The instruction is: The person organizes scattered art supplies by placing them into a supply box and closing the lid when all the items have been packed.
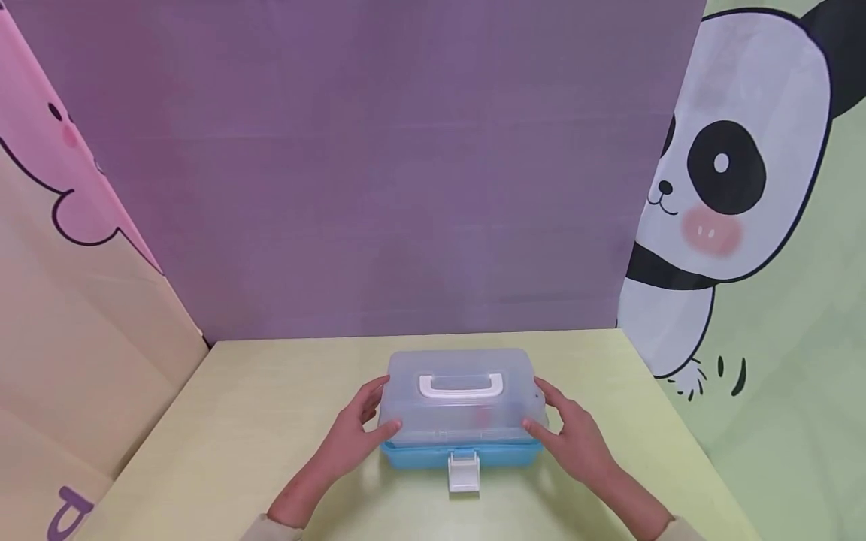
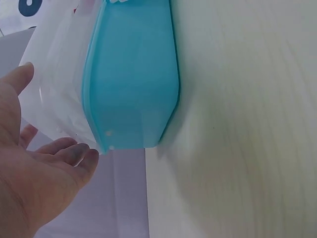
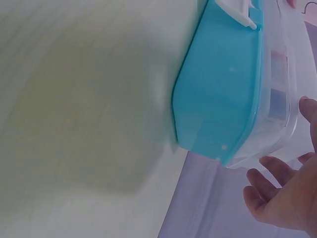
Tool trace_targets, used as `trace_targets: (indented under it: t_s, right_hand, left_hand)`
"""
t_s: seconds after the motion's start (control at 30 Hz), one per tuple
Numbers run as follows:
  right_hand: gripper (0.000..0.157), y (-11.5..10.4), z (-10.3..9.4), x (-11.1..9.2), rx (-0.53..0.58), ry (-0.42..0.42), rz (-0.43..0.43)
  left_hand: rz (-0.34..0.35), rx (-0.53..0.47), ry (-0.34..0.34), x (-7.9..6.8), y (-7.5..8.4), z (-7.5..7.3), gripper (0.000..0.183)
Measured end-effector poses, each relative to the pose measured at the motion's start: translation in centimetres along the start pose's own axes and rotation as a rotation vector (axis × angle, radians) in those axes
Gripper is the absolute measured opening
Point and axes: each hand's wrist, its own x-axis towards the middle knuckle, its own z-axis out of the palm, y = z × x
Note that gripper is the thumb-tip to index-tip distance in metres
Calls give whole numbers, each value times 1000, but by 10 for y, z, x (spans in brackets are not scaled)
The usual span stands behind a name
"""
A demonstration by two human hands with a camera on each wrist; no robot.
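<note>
A storage box with a light-blue base (image 1: 501, 454) and a clear frosted lid (image 1: 433, 421) stands on the table. On the lid's top is a white carry handle (image 1: 462, 391), and the white front latch (image 1: 464, 473) hangs flipped outward. My left hand (image 1: 348, 439) holds the lid's left end, thumb at its front corner and fingers at the side. At the opposite end my right hand (image 1: 578, 442) holds the lid the same way. The lid sits down on the blue rim. In the right wrist view, reddish and dark shapes show through the lid (image 3: 292, 54).
The pale yellow table (image 1: 271, 421) reaches back to a purple panel (image 1: 406, 188). A panda-printed panel (image 1: 798, 361) flanks the right side. A pink and peach printed panel (image 1: 61, 315) stands along the left.
</note>
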Motion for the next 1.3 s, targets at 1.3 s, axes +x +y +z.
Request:
trace_targets:
  t_s: [1.3]
  right_hand:
    - [85, 10, 13, -13, -154, 16, -128]
  left_hand:
    - [-55, -140, -80, -3, -34, 13, 84]
